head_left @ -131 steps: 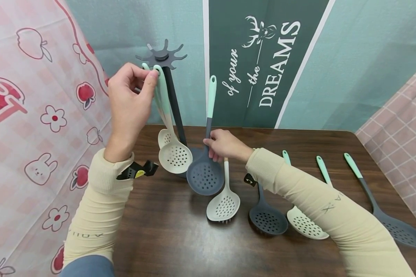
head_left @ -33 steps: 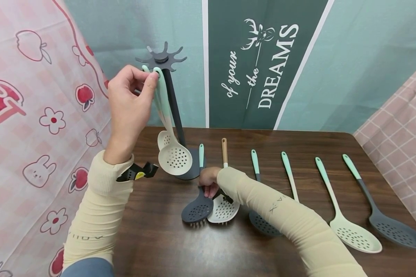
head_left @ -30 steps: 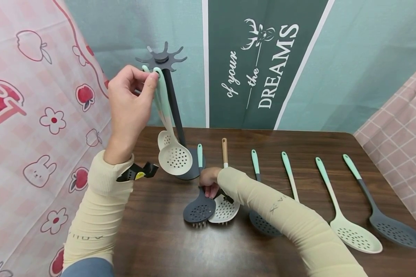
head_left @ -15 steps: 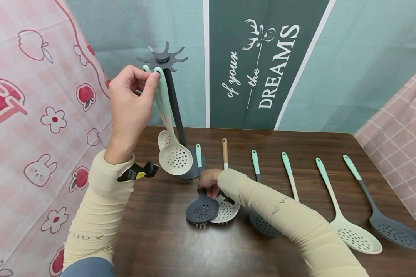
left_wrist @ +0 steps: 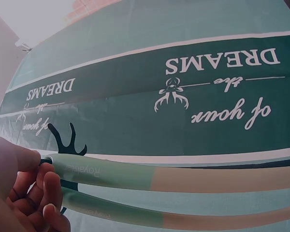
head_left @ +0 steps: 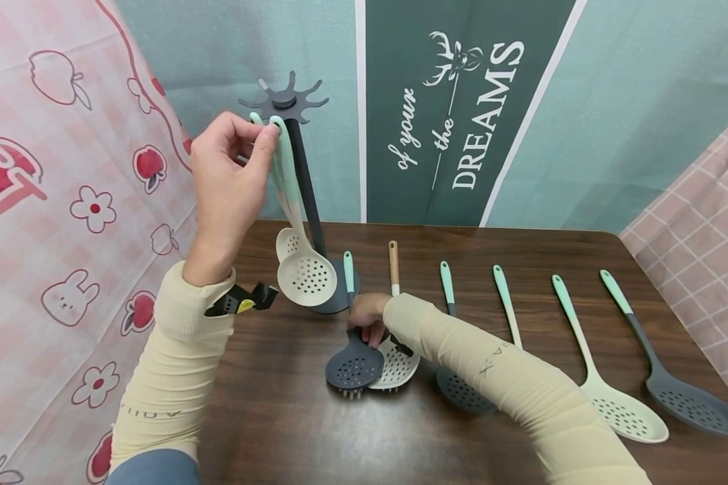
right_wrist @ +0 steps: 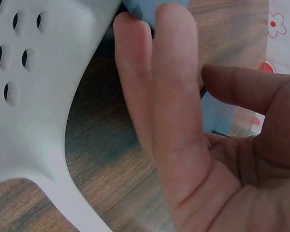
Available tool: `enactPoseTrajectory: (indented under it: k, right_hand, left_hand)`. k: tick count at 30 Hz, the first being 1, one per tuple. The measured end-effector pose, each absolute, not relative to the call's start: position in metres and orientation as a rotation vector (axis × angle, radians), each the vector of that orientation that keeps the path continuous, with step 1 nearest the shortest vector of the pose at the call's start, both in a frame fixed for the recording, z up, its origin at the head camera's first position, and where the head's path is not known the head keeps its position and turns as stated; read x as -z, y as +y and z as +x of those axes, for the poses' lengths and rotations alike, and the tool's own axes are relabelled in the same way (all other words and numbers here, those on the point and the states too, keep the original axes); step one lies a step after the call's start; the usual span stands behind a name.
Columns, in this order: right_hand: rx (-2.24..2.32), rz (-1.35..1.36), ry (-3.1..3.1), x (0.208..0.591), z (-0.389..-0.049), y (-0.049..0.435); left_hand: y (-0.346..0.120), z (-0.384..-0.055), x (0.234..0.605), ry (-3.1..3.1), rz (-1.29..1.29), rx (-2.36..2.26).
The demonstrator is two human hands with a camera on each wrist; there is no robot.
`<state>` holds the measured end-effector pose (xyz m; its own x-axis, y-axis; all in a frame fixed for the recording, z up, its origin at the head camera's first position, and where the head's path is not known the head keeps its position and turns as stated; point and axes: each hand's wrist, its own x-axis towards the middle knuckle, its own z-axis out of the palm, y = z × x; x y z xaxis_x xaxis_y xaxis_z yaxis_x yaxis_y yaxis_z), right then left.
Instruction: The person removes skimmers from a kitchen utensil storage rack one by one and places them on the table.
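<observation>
In the head view my left hand (head_left: 233,172) pinches the mint end of a white skimmer (head_left: 307,276) beside the grey utensil rack (head_left: 284,101). The left wrist view shows thumb and fingers at its hanging hole. A second white skimmer (head_left: 288,242) hangs just behind. My right hand (head_left: 367,318) is low over the neck of a grey skimmer (head_left: 354,367) lying on the table, its head overlapping a wood-handled white skimmer (head_left: 394,369). In the right wrist view my fingers are fairly straight, tips at the grey skimmer, with the thumb apart. Part of its handle is hidden.
Several more skimmers lie in a row to the right, including a grey one (head_left: 461,391), a white one (head_left: 626,412) and a far-right grey one (head_left: 694,401). My right forearm covers parts of some. Patterned cloth (head_left: 91,202) borders the brown table (head_left: 267,417) on the left.
The grey skimmer has come down from upright in my right hand onto the table, then shifted slightly right. It lies still over the last half second. My left hand stays at the rack.
</observation>
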<state>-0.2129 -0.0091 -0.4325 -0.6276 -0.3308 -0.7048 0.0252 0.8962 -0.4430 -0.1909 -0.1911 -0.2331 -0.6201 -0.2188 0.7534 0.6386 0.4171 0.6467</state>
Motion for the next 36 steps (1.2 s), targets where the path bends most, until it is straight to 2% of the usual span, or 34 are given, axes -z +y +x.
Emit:
enactPoseTrajectory:
  k: [36]
  right_hand:
    - [0.855,-0.061,1.898,0.430,-0.224,-0.012]
  left_hand:
    - [-0.192,-0.190,0.233,-1.849,-0.351,1.314]
